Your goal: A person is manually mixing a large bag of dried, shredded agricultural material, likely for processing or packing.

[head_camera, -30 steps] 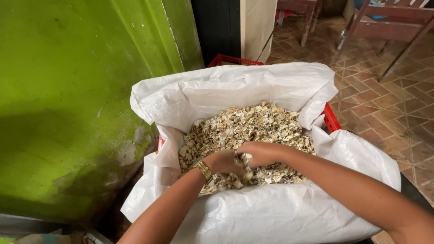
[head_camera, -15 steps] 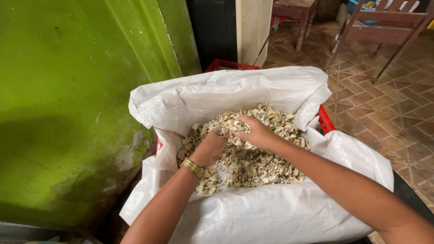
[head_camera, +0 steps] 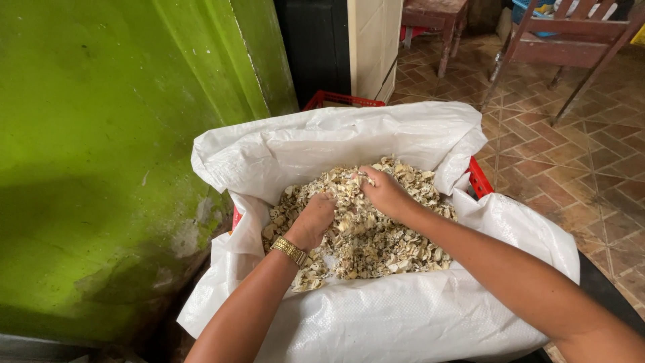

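Seen from the head camera, a person leans over a white woven sack folded open inside a red crate, beside a green wall. The sack holds a heap of pale dried shell pieces. The left hand, wearing a gold bracelet, is curled and dug into the heap; the right hand cups a scoop of pieces near the far side. Lifting slowly, hands kept low over the sack, would likely avoid spills onto the tiled floor.
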